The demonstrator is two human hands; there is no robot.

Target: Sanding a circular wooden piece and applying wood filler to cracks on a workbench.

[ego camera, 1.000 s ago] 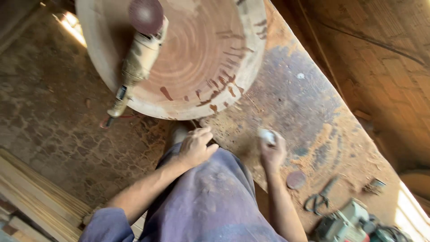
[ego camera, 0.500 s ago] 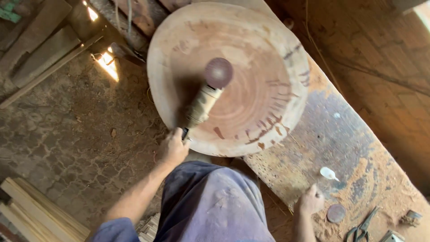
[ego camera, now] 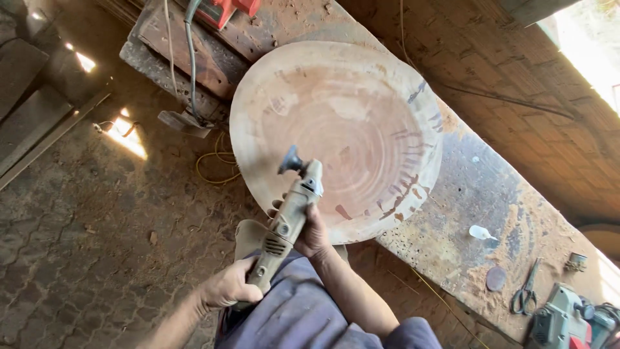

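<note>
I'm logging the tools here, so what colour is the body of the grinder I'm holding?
The grinder body is dusty beige, seen in the head view.

A woodworking shop is showing itself here: a round wood slab [ego camera: 336,136] is lying on a dusty workbench [ego camera: 478,194] just beyond the fingers [ego camera: 303,223] gripping a sander [ego camera: 287,216], scissors [ego camera: 526,291] lying farther right.

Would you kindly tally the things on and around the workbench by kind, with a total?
Round wood slabs: 1
Power tools: 3 (hand-held sander, red tool, green tool)
Scissors: 1
Small white bottles: 1
Loose sanding discs: 1
Total: 7
</note>
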